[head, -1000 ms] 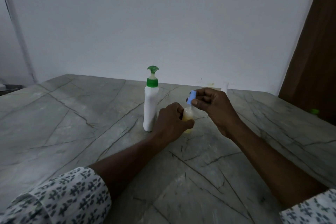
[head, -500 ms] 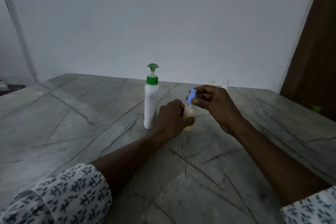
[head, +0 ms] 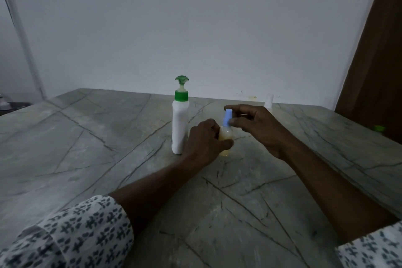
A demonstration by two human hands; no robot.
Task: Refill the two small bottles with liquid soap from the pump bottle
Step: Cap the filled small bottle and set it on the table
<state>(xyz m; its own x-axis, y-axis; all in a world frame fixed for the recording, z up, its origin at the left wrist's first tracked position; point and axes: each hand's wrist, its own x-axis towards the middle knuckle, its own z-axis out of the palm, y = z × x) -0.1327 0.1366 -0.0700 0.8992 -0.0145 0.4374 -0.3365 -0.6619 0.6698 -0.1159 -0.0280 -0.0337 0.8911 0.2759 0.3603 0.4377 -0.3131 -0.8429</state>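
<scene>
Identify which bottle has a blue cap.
The small yellow-filled bottle the left hand holds; the tall white bottle has a green pump.

Veined matt stone table [head: 108,137], smooth white plastic pump bottle [head: 180,128].

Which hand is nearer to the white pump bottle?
Left. The left hand grips the small bottle just beside the pump bottle; the right hand pinches the blue cap farther to the right.

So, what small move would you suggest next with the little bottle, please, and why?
Probably turn the blue cap with the right hand: its fingers pinch the cap, which sits on the small bottle that the left hand grips upright.
</scene>
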